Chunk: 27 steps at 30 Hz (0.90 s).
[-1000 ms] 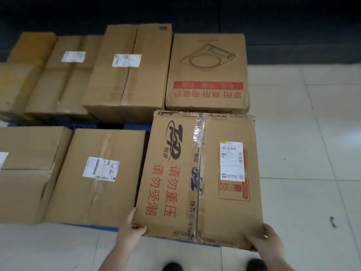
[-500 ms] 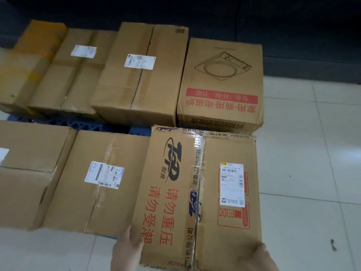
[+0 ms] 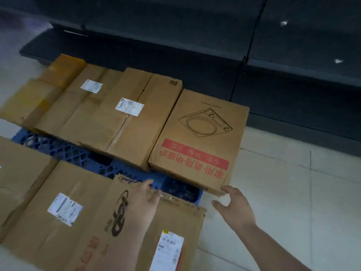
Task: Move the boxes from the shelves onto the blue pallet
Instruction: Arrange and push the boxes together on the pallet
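Observation:
Several brown cardboard boxes lie flat on the blue pallet (image 3: 64, 148). The nearest box (image 3: 172, 222), with red print and a black logo, lies at the pallet's front right. My left hand (image 3: 145, 194) rests flat on that box, its fingertips at the far edge. My right hand (image 3: 233, 208) hovers open over the floor, its fingertips just touching the near right corner of the box with a cooker drawing and red band (image 3: 197, 145). That box sits in the back row on the right.
A tall box with a white label (image 3: 132, 118) and more boxes (image 3: 84, 102) fill the back row to the left. Two boxes (image 3: 64, 210) lie left of the nearest one. Dark shelving (image 3: 195, 45) runs behind the pallet. Pale tiled floor (image 3: 293, 192) spreads to the right.
Both hands have left the near edge of the printed box. My left hand moved up onto its top to the far edge, my right hand reached to the cooker box's corner. The view tilted up.

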Tool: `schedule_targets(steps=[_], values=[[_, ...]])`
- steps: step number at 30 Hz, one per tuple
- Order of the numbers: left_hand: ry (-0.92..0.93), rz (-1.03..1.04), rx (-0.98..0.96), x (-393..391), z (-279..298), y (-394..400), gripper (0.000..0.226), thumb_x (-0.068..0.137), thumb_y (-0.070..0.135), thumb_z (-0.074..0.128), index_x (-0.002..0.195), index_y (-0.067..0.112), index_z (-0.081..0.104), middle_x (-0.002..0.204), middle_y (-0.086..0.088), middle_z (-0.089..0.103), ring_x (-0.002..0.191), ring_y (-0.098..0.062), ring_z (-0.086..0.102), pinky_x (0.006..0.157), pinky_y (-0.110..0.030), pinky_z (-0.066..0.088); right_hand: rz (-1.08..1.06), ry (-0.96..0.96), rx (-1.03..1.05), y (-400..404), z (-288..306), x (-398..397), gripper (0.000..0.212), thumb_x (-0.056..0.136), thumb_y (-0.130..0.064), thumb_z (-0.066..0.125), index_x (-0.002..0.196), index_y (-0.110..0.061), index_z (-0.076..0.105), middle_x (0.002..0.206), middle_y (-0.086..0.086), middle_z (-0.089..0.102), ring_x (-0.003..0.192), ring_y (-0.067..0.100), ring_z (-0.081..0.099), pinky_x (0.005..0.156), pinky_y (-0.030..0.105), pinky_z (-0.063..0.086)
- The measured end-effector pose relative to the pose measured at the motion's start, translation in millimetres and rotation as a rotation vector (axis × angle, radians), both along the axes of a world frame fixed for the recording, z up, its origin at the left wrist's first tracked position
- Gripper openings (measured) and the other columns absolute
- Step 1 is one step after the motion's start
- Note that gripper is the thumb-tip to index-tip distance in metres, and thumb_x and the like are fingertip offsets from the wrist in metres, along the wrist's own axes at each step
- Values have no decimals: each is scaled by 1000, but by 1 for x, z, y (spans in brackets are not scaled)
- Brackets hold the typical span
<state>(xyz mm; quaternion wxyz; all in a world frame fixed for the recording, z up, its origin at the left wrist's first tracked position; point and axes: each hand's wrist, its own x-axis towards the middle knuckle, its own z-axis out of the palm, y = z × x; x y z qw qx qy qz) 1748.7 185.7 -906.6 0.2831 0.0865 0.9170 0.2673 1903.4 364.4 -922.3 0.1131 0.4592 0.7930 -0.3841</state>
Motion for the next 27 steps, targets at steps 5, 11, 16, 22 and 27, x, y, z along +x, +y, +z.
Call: schedule_targets(steps=[5,11,16,22,27], values=[[-54,40,-15,12,-1,94,47,95,33,49,139,22,39,140,-2,42,115,-19,53,77,-23,44,102,-22,35,106,13,-14,64,81,-46,66,137,-25,43,137,-5,45,128,14,42,96,29,43],[-148,168,-95,-12,-43,140,50,94,38,50,140,25,37,143,-1,39,123,-22,48,79,-33,51,264,-77,-5,177,-5,-96,77,77,-50,70,141,-22,38,141,0,40,130,18,39,102,38,41],[-256,442,-136,-71,-89,167,56,94,36,51,144,23,30,149,-8,29,122,-31,47,88,-42,49,458,-141,25,226,-42,-209,89,73,-55,72,145,-19,32,149,2,33,136,21,34,106,40,39],[-270,864,-135,-131,-141,201,64,93,33,53,148,22,21,153,-7,14,115,-38,51,89,-48,49,693,-260,162,270,-97,-330,106,69,-60,73,150,-24,15,156,4,15,141,29,22,108,51,34],[-353,1118,-188,-121,-180,211,75,89,40,57,148,31,11,153,-7,13,116,-39,49,89,-52,49,709,-415,242,303,-150,-379,130,57,-65,77,151,-23,-2,158,13,1,144,36,10,114,58,17]])
